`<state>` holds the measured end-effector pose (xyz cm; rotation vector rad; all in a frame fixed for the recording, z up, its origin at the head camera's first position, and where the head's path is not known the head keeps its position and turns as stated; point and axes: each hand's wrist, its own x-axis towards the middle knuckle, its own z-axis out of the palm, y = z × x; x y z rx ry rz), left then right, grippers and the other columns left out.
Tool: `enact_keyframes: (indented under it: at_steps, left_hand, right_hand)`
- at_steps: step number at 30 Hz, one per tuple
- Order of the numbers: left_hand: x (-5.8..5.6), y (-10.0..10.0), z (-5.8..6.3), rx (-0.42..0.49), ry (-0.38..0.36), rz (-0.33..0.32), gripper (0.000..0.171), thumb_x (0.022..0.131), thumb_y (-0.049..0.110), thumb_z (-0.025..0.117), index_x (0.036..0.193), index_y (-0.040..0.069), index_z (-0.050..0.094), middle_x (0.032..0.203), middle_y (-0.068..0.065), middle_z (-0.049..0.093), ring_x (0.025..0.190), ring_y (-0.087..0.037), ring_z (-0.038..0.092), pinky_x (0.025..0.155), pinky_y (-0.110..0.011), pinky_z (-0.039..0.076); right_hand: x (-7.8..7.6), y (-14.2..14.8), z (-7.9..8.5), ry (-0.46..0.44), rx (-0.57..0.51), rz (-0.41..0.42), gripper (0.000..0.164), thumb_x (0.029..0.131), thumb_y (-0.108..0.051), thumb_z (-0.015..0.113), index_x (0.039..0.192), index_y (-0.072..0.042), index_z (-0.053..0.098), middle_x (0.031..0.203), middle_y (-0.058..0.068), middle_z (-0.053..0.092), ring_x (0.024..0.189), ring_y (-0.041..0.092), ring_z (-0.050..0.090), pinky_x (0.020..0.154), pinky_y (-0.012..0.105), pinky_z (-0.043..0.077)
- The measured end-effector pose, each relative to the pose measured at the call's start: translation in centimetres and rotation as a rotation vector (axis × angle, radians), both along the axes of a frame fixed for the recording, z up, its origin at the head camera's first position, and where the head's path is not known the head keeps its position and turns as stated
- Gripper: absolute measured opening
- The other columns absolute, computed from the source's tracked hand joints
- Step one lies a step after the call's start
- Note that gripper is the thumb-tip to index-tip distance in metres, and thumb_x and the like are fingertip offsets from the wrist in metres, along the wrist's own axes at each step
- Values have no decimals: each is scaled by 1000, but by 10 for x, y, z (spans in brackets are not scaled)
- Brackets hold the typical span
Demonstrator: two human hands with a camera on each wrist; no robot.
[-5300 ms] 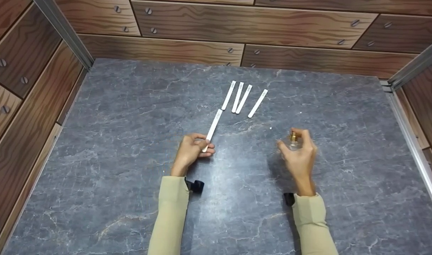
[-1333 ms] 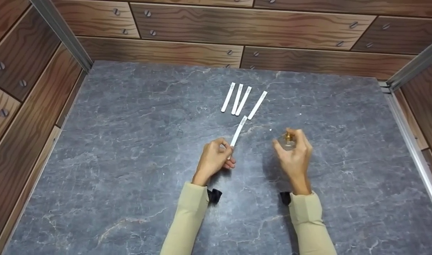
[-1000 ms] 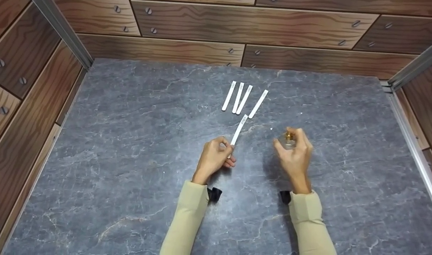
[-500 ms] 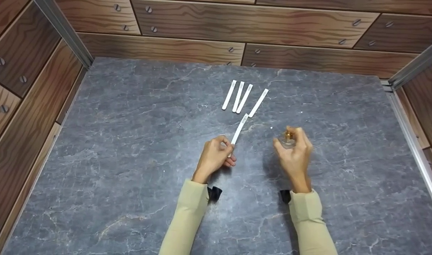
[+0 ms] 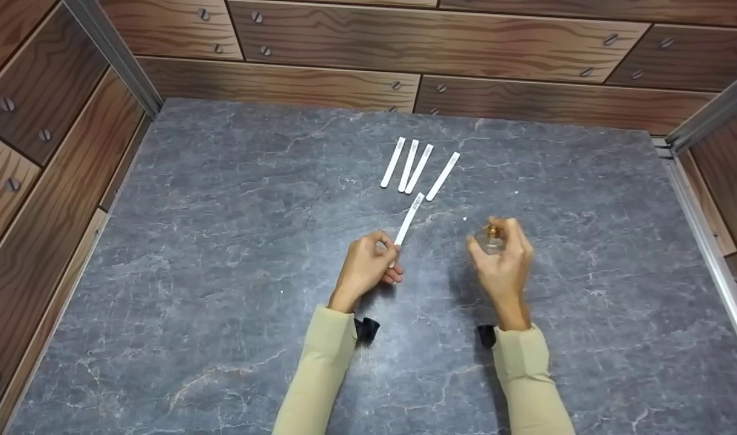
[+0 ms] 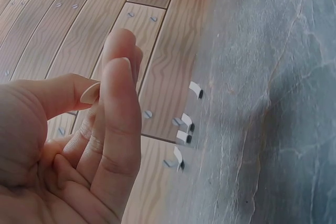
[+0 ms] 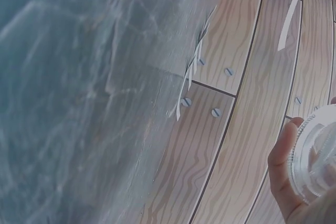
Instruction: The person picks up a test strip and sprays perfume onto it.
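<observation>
Thumb and fingers of my left hand [image 5: 367, 266] pinch the lower end of a white perfume test strip [image 5: 409, 219], raised off the table and tilted away to the upper right. In the left wrist view this strip [image 6: 91, 94] is seen nearly end-on. Level with it on the right, my right hand [image 5: 506, 269] grips a small clear glass perfume bottle [image 5: 493, 245], a fingertip at its gold spray top [image 5: 493, 231]. The right wrist view shows the round glass bottom of the bottle [image 7: 310, 158]. A gap separates bottle and held strip.
Several more white strips lie on the grey marbled table [image 5: 211, 241] beyond my hands, the rightmost strip [image 5: 443, 176] a little apart. A tiny white speck [image 5: 464, 219] lies near the bottle. Wood-patterned walls [image 5: 326, 45] enclose the back and sides.
Compared with about five seconds ago, my left hand and its strip have shifted right, toward the bottle. My right hand came slightly left. Over the last second both hands have stayed still.
</observation>
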<state>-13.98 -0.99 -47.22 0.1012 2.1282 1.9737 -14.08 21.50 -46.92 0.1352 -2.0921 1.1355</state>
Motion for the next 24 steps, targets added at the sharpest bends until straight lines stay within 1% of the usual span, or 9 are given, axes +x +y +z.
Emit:
enact_keyframes:
  at_steps: [4,6,8,12,14,16,20,24]
  left_hand:
    - [-1,-1,-1,6,-13,5,13,101,3,58,88,-1,58,63,-14,68,47,-14,65,54,-44,63]
    - [-2,-2,-1,-6,-19,4,12,101,5,58,90,-1,59,60,-11,67,45,-12,62,52,-43,62]
    - [-3,-3,0,-28,-18,4,13,102,7,59,93,-2,60,57,-8,65,42,-10,59,47,-39,60]
    - [-6,-4,-1,-89,3,10,13,102,11,60,95,0,62,51,-1,59,36,-7,51,35,-26,49]
    - [-8,-4,-2,-94,10,23,13,102,11,61,94,0,62,49,1,56,34,-6,47,32,-22,43]
    - [-10,-5,-2,-86,16,40,12,102,10,61,95,0,61,49,1,55,34,-6,46,32,-20,40]
    - [-15,-7,-3,-57,13,68,10,102,6,60,99,-3,60,51,1,57,37,-7,50,33,-19,42]
    - [-21,-10,-5,-40,-4,80,9,102,4,59,103,-5,59,53,-1,58,39,-7,53,36,-20,47]
  right_hand:
    - [1,0,1,-18,-19,2,34,68,11,80,97,10,62,83,20,66,74,29,60,70,17,45]
    - [2,0,2,-27,-27,5,36,67,13,80,98,10,62,83,20,67,74,29,61,71,16,46]
    - [2,0,2,-32,-37,15,37,67,15,81,99,11,62,84,21,68,75,29,61,73,15,47]
    - [4,1,3,-43,-59,19,38,67,16,81,100,12,62,86,22,68,76,30,61,73,13,48]
    - [4,1,3,-45,-71,22,39,67,17,81,100,12,62,87,22,68,76,30,61,72,13,48]
    - [5,1,4,-45,-77,21,39,67,17,81,100,11,62,87,22,68,76,30,61,72,12,48]
    - [6,2,4,-49,-81,19,39,68,15,82,101,10,63,88,23,68,78,30,61,73,13,47]
    - [6,4,1,-53,-75,8,39,68,15,83,101,9,64,88,22,67,78,27,59,73,14,46]
